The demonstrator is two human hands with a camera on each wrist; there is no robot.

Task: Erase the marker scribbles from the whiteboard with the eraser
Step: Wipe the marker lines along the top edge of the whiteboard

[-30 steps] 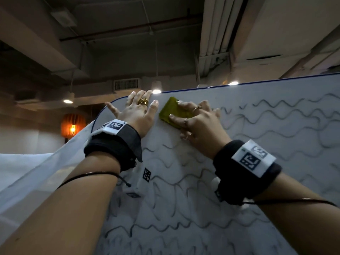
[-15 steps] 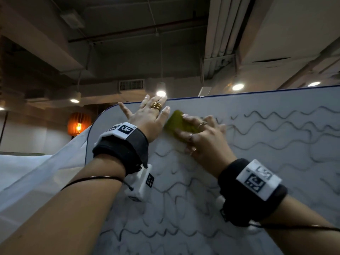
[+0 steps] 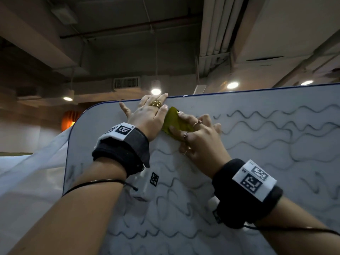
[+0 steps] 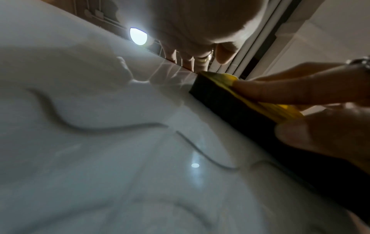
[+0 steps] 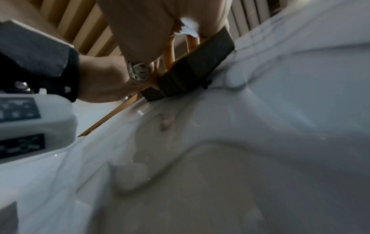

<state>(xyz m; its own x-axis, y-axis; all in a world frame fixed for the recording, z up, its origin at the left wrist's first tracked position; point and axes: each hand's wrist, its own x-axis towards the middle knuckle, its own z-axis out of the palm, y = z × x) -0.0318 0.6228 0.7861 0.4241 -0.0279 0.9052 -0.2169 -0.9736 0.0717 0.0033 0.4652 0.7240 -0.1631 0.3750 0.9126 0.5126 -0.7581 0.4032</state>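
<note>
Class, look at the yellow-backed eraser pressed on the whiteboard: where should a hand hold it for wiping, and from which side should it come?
Grip the yellow-backed block eraser by its yellow back and long edges, coming from the open side facing away from the white wavy-lined whiteboard. Its dark felt face lies flat against the board, so only the back and sides are free, as the right hand shows with fingers spread over it.

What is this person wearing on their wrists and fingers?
Each wrist carries a thick black band topped by a white tag printed with black square codes. A thin black cord runs along each forearm. The left hand wears stacked gold rings on one finger; the right hand wears several slim rings. The forearms show no sleeves.
</note>
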